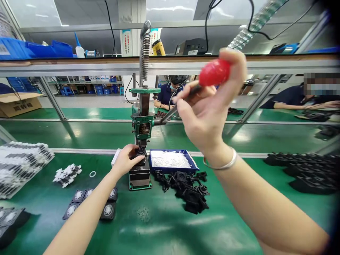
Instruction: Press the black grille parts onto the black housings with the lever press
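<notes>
A green arbor press (143,125) with a tall spring on top stands in the middle of the bench. My right hand (209,113) is raised and closed around its lever (195,90), beside the red knob (214,72). Below the ram, my left hand (126,159) pinches at the press base (140,177), thumb and fingers on either side of something dark. What exactly lies between those fingers is too small and hidden to make out.
Right of the press are a blue tray (174,169) of white pieces and a heap of black plastic parts (186,187). Small fans (108,210), white-and-black parts (67,175) and a white ring (92,174) lie left. Co-workers sit behind the metal frame.
</notes>
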A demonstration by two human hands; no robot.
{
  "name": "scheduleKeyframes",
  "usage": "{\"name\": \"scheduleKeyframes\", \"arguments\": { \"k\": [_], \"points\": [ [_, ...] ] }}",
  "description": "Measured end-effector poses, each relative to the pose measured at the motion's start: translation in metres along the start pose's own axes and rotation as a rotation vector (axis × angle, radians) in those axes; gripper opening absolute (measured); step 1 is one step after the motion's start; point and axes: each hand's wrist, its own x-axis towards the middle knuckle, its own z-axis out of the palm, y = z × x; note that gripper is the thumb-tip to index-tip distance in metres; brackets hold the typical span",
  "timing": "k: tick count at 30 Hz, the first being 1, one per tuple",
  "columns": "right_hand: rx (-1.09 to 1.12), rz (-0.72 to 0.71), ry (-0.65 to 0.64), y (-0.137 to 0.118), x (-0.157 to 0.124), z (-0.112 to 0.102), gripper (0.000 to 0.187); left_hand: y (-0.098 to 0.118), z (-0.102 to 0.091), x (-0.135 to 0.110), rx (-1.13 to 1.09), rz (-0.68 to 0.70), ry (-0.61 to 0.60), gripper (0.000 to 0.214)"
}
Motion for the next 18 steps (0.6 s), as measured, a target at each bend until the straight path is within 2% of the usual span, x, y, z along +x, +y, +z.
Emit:
{"name": "scheduleKeyframes", "arguments": {
  "k": [1, 3, 5, 6, 8, 10, 12, 15, 18],
  "points": [
    [0.036, 0.029, -0.010, 0.000, 0.001, -0.002, 0.064, 0.004, 0.001, -0.003, 0.007, 0.001, 0.011, 0.032],
    [0.043, 0.160, -0.167, -0.004, -0.016, -0.005, 0.070, 0.016, 0.006, -0.016, 0.055, 0.022, 0.041, 0.029],
    [-0.029, 0.349, -0.384, -0.011, -0.058, -0.005, 0.077, 0.031, 0.014, -0.034, 0.142, 0.083, 0.073, 0.027],
    [-0.087, 0.468, -0.536, -0.015, -0.085, -0.005, 0.081, 0.038, 0.020, -0.044, 0.188, 0.126, 0.089, 0.026],
    [-0.121, 0.594, -0.697, -0.023, -0.141, -0.003, 0.081, 0.049, 0.035, -0.063, 0.265, 0.215, 0.132, 0.027],
    [-0.147, 0.639, -0.625, -0.028, -0.185, -0.003, 0.065, 0.054, 0.055, -0.076, 0.325, 0.283, 0.176, 0.030],
    [-0.199, 0.638, -0.498, -0.031, -0.210, -0.005, 0.050, 0.054, 0.074, -0.083, 0.379, 0.334, 0.191, 0.036],
    [-0.309, 0.600, -0.433, -0.031, -0.217, -0.017, 0.034, 0.056, 0.094, -0.082, 0.410, 0.399, 0.101, 0.044],
    [-0.469, 0.584, -0.388, -0.018, -0.209, -0.052, 0.026, 0.059, 0.088, -0.069, 0.392, 0.426, -0.073, 0.053]
  ]
}}
